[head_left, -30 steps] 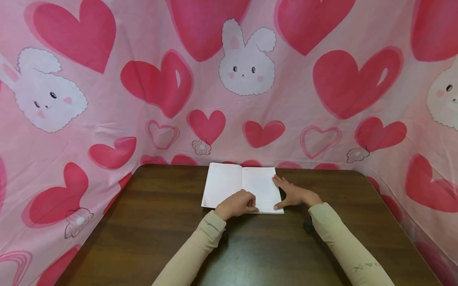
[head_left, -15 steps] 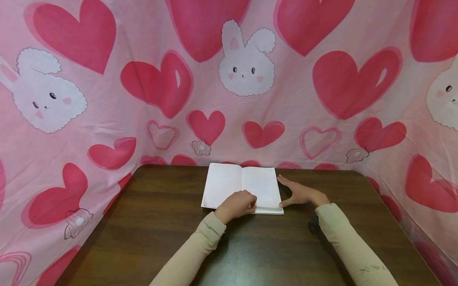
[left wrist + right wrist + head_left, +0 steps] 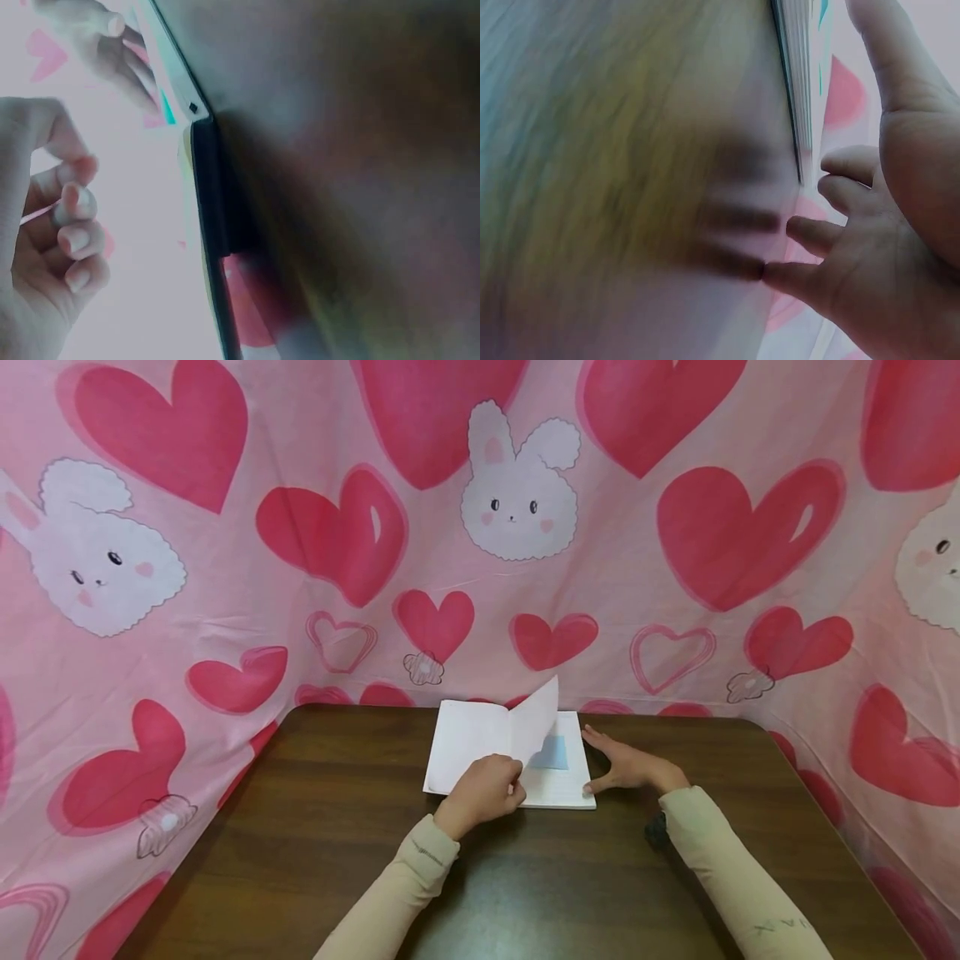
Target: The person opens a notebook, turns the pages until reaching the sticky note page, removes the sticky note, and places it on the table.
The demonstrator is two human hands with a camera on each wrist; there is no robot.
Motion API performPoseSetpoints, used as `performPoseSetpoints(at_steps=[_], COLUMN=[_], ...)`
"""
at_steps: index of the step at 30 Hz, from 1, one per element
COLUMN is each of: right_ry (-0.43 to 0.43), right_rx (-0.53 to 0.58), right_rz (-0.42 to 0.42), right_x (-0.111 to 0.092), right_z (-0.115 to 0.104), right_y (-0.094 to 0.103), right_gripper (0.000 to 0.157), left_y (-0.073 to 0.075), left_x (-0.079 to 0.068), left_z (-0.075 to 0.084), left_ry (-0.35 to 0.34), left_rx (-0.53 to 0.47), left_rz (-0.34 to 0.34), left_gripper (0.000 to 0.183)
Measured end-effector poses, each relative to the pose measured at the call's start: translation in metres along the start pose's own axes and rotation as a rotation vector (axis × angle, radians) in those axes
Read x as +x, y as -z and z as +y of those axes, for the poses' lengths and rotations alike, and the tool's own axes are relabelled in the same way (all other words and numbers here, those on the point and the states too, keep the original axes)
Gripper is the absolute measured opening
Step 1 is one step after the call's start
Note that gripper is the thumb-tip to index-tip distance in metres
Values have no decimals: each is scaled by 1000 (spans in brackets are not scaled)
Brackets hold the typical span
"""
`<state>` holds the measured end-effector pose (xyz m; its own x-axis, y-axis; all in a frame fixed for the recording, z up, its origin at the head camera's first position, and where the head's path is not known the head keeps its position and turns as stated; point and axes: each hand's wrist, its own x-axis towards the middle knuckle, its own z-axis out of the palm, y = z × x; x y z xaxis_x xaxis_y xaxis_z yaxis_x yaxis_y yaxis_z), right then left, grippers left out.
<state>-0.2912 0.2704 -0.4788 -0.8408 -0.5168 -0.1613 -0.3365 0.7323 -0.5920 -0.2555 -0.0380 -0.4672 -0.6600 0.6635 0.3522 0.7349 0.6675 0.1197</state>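
An open notebook [image 3: 467, 739] with white pages lies at the far side of the table. My left hand [image 3: 483, 789] pinches the lower corner of a page [image 3: 538, 714], which stands lifted and curved near the middle fold. Under the lifted page a light blue rectangle [image 3: 555, 753] shows on the right side. In the left wrist view, thumb and curled fingers of the left hand [image 3: 56, 217] meet beside the notebook's edge. My right hand [image 3: 630, 764] lies at the right edge, thumb and fingers spread apart. The right wrist view shows its fingers [image 3: 817, 236] extended beside the page stack [image 3: 799, 82].
The brown wooden table [image 3: 300, 835] reaches back to a pink cloth [image 3: 517, 585] printed with hearts and rabbits, which surrounds it on the back and sides. A small dark object [image 3: 656, 832] shows beneath the right wrist.
My left hand has drawn a page up and leftward, uncovering the light blue rectangle. My right hand has shifted slightly right, off the page to the notebook's edge.
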Motion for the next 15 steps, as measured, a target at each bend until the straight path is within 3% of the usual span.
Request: performPoseSetpoints(at_steps=[5, 10, 15], right_ry=[13, 18, 48], right_rx=[-16, -16, 10], right_rz=[-12, -35, -47], right_x=[6, 8, 9], right_z=[-7, -8, -8], right_y=[-2, -7, -12], right_gripper=[116, 118, 119], left_y=[1, 8, 19], left_x=[-4, -5, -7], left_z=[-3, -10, -18], left_ry=[76, 143, 166], left_rx=[-73, -137, -177], left_rz=[159, 243, 330], left_gripper=[18, 18, 19])
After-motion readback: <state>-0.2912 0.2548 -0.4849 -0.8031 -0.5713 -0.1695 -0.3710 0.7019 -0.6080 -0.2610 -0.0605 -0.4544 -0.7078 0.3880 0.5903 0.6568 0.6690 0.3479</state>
